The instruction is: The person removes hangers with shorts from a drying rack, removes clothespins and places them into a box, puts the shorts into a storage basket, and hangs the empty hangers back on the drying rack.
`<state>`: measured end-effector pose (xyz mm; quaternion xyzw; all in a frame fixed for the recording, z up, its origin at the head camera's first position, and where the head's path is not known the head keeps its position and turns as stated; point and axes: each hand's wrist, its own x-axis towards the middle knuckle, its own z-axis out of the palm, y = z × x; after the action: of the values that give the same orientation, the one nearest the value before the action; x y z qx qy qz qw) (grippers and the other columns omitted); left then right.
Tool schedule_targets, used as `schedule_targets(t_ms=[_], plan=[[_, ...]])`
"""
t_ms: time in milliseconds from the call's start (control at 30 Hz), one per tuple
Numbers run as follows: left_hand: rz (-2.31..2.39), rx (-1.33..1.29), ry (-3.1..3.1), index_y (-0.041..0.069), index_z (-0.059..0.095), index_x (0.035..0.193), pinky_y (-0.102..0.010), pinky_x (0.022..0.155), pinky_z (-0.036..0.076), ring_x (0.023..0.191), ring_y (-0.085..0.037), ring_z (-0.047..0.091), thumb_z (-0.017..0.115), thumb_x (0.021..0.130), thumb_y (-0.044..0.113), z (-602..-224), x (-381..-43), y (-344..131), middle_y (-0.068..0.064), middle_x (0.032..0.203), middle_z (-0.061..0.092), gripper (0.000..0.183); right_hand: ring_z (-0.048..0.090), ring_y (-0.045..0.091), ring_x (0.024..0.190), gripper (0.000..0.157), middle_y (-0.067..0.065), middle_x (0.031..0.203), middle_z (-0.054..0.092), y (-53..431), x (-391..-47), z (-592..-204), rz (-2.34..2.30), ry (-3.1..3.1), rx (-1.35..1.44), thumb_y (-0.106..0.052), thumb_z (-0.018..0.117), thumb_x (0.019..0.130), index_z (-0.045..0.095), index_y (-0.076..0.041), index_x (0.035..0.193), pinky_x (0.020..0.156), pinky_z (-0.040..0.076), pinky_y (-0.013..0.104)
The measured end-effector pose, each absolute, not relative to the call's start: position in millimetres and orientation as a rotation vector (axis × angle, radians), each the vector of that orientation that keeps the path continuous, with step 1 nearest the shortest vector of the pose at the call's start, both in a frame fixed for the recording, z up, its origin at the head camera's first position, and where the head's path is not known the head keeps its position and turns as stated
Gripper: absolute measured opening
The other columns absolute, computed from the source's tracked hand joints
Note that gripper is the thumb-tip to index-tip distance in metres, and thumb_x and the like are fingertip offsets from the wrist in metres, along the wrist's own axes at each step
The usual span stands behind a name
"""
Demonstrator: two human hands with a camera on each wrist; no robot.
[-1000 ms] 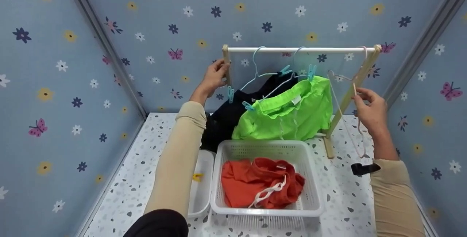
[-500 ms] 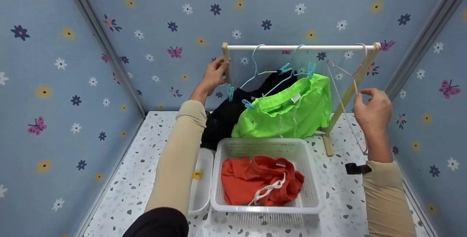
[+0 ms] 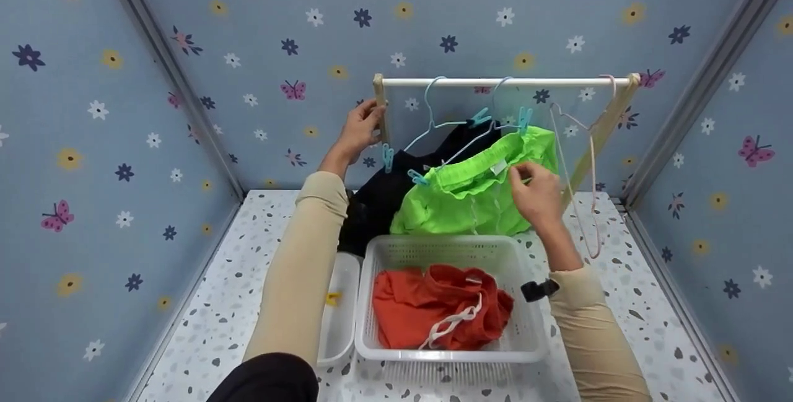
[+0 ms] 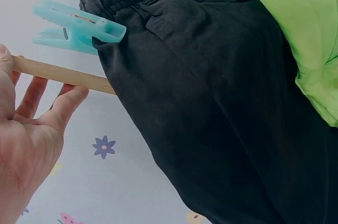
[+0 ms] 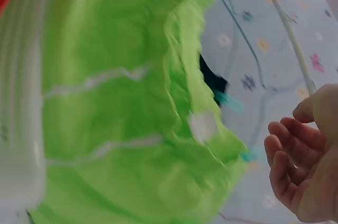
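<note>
My left hand [image 3: 359,129] grips the left wooden post [image 4: 58,73] of a small clothes rack, thumb on one side and fingers on the other. My right hand [image 3: 536,194], loosely curled and holding nothing, is in front of the right part of the bright green shorts [image 3: 458,216]. Those shorts hang from a blue hanger by turquoise clothespins. Behind them, black pants [image 4: 211,76] hang the same way, one clothespin [image 4: 79,26] at the waistband. A bare pink wire hanger [image 3: 593,166] hangs at the right end of the white bar [image 3: 471,82].
In front of the rack stands a white basket [image 3: 446,357] with red-orange shorts [image 3: 409,309] inside. A white tub [image 3: 339,343] holding a yellow clip [image 3: 333,298] is on its left, partly hidden by my left sleeve. Flowered panels [image 3: 248,98] enclose the speckled tabletop [image 3: 632,290].
My right hand has let go of the pink hanger and moved left to the front of the green shorts. The hanger now hangs free. My left hand stays on the post.
</note>
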<state>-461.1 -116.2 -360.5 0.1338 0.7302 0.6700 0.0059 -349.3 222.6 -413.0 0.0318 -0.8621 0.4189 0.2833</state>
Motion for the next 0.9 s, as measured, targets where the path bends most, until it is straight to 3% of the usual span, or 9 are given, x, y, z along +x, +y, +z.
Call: schedule_targets(t_ms=[100,233,333,367,467,567,667,900], plan=[[2.109,0.428,2.300,0.021,0.047,0.143,-0.051,0.102,0.039,0.130,-0.033,0.044,0.049,0.100,0.039,-367,-469,-116,-0.007,0.139,0.048,0.047,0.061,0.016,0.063,0.018,0.014,0.093,0.068,195,-355,-422,1.348,-2.315,0.203,-0.014,0.063,0.094,0.070,0.002,0.099,0.059,0.049,0.027],[2.121,0.434,2.322,0.020,0.048,0.143,-0.052,0.099,0.041,0.127,-0.031,0.047,0.049,0.100,0.039,-367,-469,-115,-0.007,0.135,0.050,0.047,0.055,0.012,0.047,0.030,0.020,0.115,0.063,163,-360,-430,1.756,-2.290,0.278,-0.013,0.061,0.096,0.059,0.007,0.118,0.043,0.044,0.021],[2.125,0.433,2.333,0.021,0.049,0.142,-0.051,0.099,0.042,0.125,-0.027,0.049,0.049,0.100,0.040,-367,-468,-116,-0.006,0.134,0.051,0.046,0.057,0.018,0.051,0.040,0.019,0.127,0.058,140,-363,-438,1.826,-2.300,0.298,-0.012,0.064,0.093,0.052,0.006,0.127,0.043,0.045,0.023],[2.126,0.428,2.333,0.021,0.049,0.142,-0.051,0.099,0.042,0.124,-0.026,0.050,0.049,0.100,0.039,-367,-469,-117,-0.005,0.134,0.051,0.046,0.060,0.020,0.057,0.044,0.018,0.128,0.058,133,-363,-440,1.797,-2.326,0.300,-0.013,0.066,0.092,0.052,0.004,0.129,0.046,0.048,0.025],[2.130,0.417,2.326,0.021,0.049,0.142,-0.051,0.099,0.042,0.124,-0.026,0.050,0.049,0.100,0.039,-369,-469,-118,-0.005,0.134,0.051,0.046,0.063,0.027,0.090,0.059,0.017,0.129,0.056,114,-362,-446,1.637,-2.426,0.306,-0.021,0.074,0.087,0.049,0.001,0.136,0.073,0.053,0.033],[2.132,0.409,2.327,0.021,0.048,0.143,-0.050,0.098,0.043,0.124,-0.026,0.050,0.050,0.099,0.040,-369,-469,-118,-0.005,0.134,0.051,0.048,0.054,0.029,0.114,0.072,0.017,0.129,0.055,101,-361,-447,1.537,-2.484,0.295,-0.032,0.077,0.083,0.045,-0.002,0.140,0.093,0.044,0.041],[2.122,0.410,2.336,0.022,0.048,0.143,-0.050,0.099,0.042,0.125,-0.027,0.049,0.050,0.098,0.043,-369,-469,-116,-0.005,0.136,0.051,0.050,0.055,0.029,0.105,0.074,0.016,0.118,0.058,94,-361,-447,1.519,-2.471,0.239,-0.043,0.079,0.079,0.050,-0.006,0.135,0.086,0.045,0.043],[2.126,0.434,2.308,0.021,0.046,0.144,-0.051,0.100,0.041,0.129,-0.030,0.046,0.050,0.098,0.042,-369,-469,-117,-0.008,0.138,0.049,0.051,0.056,0.024,0.071,0.073,0.007,0.083,0.061,95,-347,-449,1.225,-2.441,0.048,-0.077,0.068,0.066,0.056,-0.013,0.100,0.060,0.043,0.039]])
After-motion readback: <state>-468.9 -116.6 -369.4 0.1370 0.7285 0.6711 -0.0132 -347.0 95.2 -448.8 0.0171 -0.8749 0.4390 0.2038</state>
